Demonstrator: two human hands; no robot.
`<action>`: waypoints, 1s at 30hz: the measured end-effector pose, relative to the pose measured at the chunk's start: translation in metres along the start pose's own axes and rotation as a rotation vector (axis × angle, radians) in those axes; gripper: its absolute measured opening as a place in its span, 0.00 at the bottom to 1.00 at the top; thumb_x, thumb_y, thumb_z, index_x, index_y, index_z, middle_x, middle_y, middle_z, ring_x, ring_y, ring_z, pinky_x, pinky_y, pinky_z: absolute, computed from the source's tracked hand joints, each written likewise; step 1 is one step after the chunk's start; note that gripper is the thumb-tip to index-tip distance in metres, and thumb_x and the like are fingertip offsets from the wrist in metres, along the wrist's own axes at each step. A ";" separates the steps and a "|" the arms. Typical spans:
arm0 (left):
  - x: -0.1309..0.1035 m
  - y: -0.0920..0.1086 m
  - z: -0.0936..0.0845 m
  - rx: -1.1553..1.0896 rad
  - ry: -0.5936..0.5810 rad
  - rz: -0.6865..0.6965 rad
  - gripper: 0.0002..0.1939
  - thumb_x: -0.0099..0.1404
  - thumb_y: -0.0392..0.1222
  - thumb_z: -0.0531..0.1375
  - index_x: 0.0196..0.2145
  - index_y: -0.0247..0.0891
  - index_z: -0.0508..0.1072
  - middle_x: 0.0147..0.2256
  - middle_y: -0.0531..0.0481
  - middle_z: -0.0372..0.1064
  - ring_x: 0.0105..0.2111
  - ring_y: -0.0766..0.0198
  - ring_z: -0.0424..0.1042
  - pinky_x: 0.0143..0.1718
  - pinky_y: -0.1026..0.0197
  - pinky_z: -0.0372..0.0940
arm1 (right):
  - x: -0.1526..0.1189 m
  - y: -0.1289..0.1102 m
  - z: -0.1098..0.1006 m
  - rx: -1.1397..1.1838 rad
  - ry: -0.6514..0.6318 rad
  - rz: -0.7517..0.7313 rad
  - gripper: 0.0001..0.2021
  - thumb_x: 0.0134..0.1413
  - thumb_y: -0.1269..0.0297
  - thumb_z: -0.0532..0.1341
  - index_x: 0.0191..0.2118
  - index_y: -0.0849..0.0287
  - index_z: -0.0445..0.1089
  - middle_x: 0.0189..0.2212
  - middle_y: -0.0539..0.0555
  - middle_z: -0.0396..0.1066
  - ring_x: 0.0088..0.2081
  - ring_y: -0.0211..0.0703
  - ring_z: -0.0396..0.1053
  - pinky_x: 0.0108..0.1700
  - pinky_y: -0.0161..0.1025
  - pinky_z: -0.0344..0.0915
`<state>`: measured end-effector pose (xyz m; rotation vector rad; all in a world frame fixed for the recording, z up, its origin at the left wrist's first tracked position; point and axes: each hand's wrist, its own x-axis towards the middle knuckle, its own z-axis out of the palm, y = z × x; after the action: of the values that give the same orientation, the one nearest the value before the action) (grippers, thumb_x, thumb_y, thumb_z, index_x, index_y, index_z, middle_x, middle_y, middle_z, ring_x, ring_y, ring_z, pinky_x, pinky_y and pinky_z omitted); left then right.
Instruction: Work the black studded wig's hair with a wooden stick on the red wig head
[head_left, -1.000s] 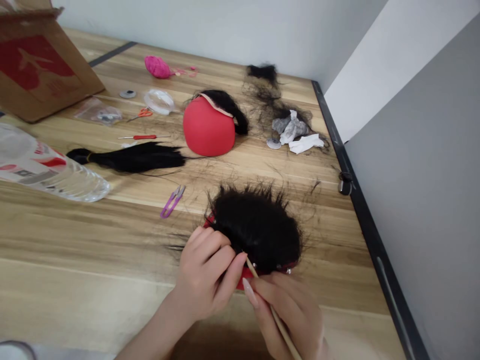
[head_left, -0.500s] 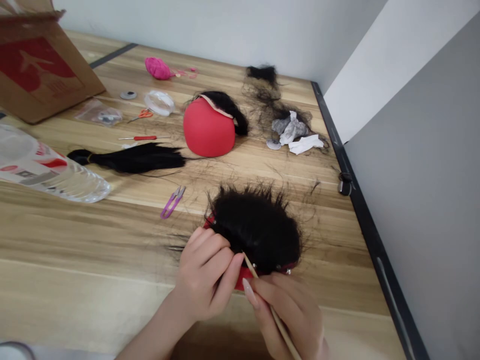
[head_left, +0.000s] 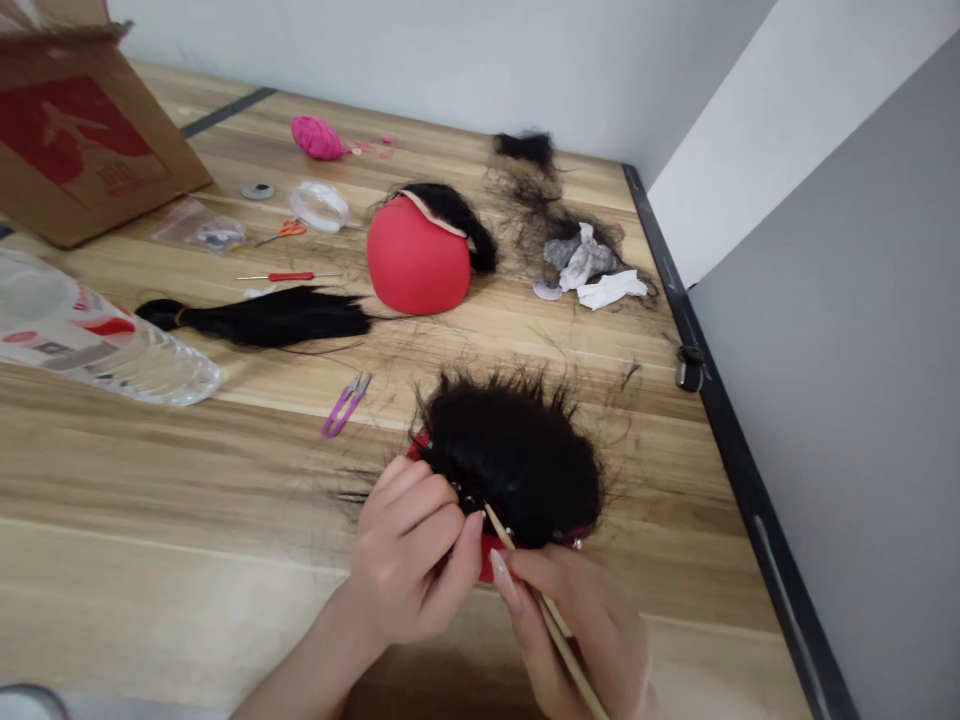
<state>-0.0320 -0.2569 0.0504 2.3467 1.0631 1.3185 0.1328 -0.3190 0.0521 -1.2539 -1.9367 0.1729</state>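
A mound of black hair (head_left: 517, 455) lies on a red base (head_left: 487, 557), with small shiny pins along its near edge. My right hand (head_left: 581, 625) grips a thin wooden stick (head_left: 559, 635), whose tip touches the hair's near edge. Just left of that tip, my left hand (head_left: 416, 550) has its fingers curled and pressed together at the same edge; what they pinch is too small to make out.
Left of the hair lie purple snips (head_left: 346, 405), a black hair bundle (head_left: 270, 316) and a clear bottle (head_left: 105, 330). Farther back are a red head form (head_left: 418, 255), orange scissors (head_left: 285, 232), pink yarn (head_left: 316, 137), crumpled paper (head_left: 589, 262) and a cardboard box (head_left: 94, 140).
My left thumb and fingers have shifted slightly down and left, showing more pins at the hair's edge. My right hand has moved slightly, still holding the stick.
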 end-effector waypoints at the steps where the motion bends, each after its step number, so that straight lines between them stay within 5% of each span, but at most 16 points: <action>1: 0.000 0.000 0.000 -0.002 0.001 0.000 0.15 0.62 0.25 0.56 0.21 0.37 0.63 0.21 0.53 0.60 0.23 0.65 0.56 0.26 0.58 0.52 | -0.001 0.000 0.000 0.014 -0.014 0.018 0.06 0.67 0.70 0.56 0.43 0.59 0.70 0.30 0.51 0.79 0.29 0.37 0.78 0.33 0.33 0.72; 14: 0.001 0.000 0.001 -0.001 0.008 0.006 0.14 0.62 0.26 0.56 0.22 0.37 0.63 0.21 0.53 0.59 0.23 0.65 0.54 0.26 0.57 0.51 | -0.003 0.002 0.002 0.035 0.058 0.093 0.09 0.63 0.69 0.61 0.48 0.61 0.72 0.32 0.52 0.81 0.26 0.35 0.77 0.32 0.29 0.74; 19: -0.001 -0.001 0.000 -0.026 0.003 0.016 0.14 0.62 0.25 0.55 0.22 0.37 0.62 0.22 0.52 0.58 0.24 0.65 0.54 0.26 0.57 0.51 | -0.001 -0.003 0.002 0.060 0.140 0.274 0.07 0.63 0.64 0.62 0.41 0.59 0.76 0.26 0.51 0.80 0.22 0.35 0.75 0.29 0.30 0.73; 26: -0.005 -0.005 0.000 -0.041 -0.001 0.013 0.11 0.63 0.25 0.54 0.26 0.36 0.63 0.27 0.50 0.63 0.27 0.64 0.58 0.30 0.57 0.55 | 0.001 -0.007 0.001 0.410 0.187 0.630 0.05 0.60 0.62 0.65 0.35 0.55 0.78 0.21 0.46 0.76 0.18 0.33 0.70 0.24 0.30 0.69; 30: -0.007 -0.007 0.001 -0.023 0.023 0.020 0.09 0.65 0.25 0.52 0.30 0.36 0.63 0.31 0.49 0.64 0.30 0.63 0.61 0.32 0.56 0.58 | -0.001 -0.006 0.001 0.507 0.220 0.639 0.06 0.62 0.65 0.63 0.35 0.53 0.79 0.24 0.47 0.78 0.18 0.33 0.71 0.27 0.31 0.69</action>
<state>-0.0368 -0.2567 0.0424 2.3364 1.0288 1.3610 0.1281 -0.3227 0.0539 -1.4171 -1.1496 0.7634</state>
